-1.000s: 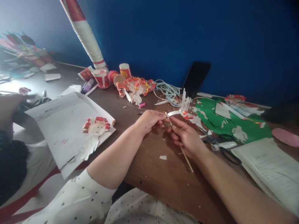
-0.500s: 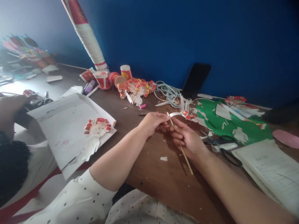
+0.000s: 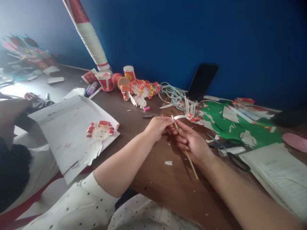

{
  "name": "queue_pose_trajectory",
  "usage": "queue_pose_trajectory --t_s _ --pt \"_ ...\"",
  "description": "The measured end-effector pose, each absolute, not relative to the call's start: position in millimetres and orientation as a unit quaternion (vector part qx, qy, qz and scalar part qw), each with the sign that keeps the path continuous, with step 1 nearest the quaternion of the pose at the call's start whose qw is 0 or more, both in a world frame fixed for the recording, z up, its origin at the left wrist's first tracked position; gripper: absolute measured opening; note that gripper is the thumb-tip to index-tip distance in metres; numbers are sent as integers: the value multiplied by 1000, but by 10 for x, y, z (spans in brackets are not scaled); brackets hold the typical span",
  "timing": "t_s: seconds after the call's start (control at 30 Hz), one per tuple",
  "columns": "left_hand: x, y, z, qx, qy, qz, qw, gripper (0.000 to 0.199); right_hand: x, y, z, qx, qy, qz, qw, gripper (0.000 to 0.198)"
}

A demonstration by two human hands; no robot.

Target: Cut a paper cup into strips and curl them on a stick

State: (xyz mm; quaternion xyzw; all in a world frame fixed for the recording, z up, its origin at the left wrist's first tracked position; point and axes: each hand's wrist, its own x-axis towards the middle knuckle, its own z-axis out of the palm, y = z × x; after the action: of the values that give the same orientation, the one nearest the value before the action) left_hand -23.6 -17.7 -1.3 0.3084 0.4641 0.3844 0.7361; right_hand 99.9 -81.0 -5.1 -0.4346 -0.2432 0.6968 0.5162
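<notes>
Over the brown table, my right hand (image 3: 195, 143) is closed around a thin wooden stick (image 3: 192, 166) that slants down toward me. Its fingers meet those of my left hand (image 3: 157, 127) near the stick's upper end. A white paper strip (image 3: 181, 117) arches from the fingertips to a fringed paper cutout (image 3: 189, 107) with red-and-white curled ends. My left thumb and fingers are pinched at the strip's near end, against the stick; the exact contact is partly hidden by the fingers.
Scissors (image 3: 236, 161) and a glue stick (image 3: 231, 151) lie right of my hands, by a green sheet (image 3: 261, 134) with scraps. A phone (image 3: 202, 80) leans on the blue wall. Left are a paper doll (image 3: 100, 131) on white card and paper cups (image 3: 105, 81). Another person's arm (image 3: 11, 115) is far left.
My hands keep almost the same hold on the stick and strip. The view has shifted very slightly; nothing else has visibly moved.
</notes>
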Motion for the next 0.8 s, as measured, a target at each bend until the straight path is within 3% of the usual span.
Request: queue_pose_trajectory --t_s 0.23,0.5,0.8 --pt "-212 -192 -30 301 454 403 736 5 968 -809 -104 -446 -262 681 518 49" --pt "-216 -176 -20 287 458 401 740 7 921 -809 -83 -460 -284 663 517 28" --pt "-259 -130 -28 273 469 368 755 6 935 -817 -69 -437 -276 684 515 29"
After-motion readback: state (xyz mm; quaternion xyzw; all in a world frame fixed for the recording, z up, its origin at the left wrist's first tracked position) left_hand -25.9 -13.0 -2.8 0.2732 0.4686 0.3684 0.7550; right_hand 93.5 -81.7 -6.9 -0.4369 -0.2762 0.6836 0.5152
